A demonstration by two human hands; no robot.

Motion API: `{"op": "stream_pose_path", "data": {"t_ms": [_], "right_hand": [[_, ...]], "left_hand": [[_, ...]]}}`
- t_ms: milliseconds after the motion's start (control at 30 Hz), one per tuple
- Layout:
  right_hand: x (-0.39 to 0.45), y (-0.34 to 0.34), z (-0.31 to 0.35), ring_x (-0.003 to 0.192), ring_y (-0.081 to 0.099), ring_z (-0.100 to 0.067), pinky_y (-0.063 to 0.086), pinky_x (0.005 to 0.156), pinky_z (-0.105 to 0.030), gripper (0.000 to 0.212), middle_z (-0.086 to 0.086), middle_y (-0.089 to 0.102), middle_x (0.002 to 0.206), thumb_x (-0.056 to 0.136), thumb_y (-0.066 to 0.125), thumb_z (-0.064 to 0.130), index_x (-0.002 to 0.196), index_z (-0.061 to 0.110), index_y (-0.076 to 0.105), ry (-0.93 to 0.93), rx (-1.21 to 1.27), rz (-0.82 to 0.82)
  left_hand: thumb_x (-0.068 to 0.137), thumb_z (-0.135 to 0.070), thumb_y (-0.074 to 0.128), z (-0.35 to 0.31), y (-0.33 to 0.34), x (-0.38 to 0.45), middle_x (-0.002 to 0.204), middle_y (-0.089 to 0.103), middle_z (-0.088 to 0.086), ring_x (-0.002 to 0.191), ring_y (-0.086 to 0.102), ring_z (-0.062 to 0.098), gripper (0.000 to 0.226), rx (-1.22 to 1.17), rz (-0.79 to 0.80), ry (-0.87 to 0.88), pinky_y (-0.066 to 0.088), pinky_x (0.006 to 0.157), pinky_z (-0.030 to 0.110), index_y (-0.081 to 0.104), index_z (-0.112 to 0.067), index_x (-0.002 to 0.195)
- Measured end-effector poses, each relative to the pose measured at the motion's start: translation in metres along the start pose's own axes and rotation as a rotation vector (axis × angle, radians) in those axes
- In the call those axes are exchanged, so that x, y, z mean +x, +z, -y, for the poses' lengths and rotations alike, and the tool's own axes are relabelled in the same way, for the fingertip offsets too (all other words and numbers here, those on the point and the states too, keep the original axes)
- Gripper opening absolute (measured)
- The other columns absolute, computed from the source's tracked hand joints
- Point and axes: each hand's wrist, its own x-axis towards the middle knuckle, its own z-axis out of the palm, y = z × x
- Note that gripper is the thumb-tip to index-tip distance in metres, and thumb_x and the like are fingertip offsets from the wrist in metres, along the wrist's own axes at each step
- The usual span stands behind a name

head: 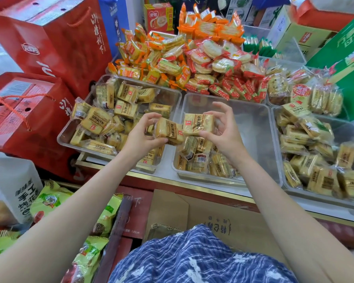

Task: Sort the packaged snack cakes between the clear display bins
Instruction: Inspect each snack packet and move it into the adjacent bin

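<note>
left hand grips snack cake; right hand grips second cake; above middle bin

white jug: 手工
red carton: 1.25L
big red gift bag: 沙枝树下
snack cake packs: Chinese txt, too blurred to read

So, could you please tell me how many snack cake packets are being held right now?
2: one packet in the left hand, another packet in the right hand, both over the middle bin.
</note>
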Motion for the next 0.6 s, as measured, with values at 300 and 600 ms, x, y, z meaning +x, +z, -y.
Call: {"op": "stream_pose_path", "data": {"t_ms": [300,600], "right_hand": [[-0.005,-0.038,-0.06,0.088,0.067,-0.024,0.055,0.085,-0.045,0.028,-0.001,0.057,0.106,0.08,0.075,0.025,0.087,0.025,0.048,0.542,0.096,-0.567],[-0.014,-0.037,-0.073,0.125,0.05,-0.023,0.047,0.1,-0.035,0.039,-0.009,0.042,0.145,0.077,0.066,0.009,0.113,0.023,0.06,0.519,0.357,-0.39]], "left_hand": [[0.078,-0.003,0.071,-0.004,0.053,0.017,0.118,0.037,0.001,0.106,0.054,0.024,0.058,0.323,0.014,0.181,0.052,0.089,0.041,0.04,-0.025,0.121],[0.094,-0.01,0.051,0.018,0.099,0.042,0.16,-0.002,0.002,0.146,0.003,0.035,0.077,0.839,0.408,0.135,0.01,0.116,0.042,0.004,-0.03,0.152]]}}
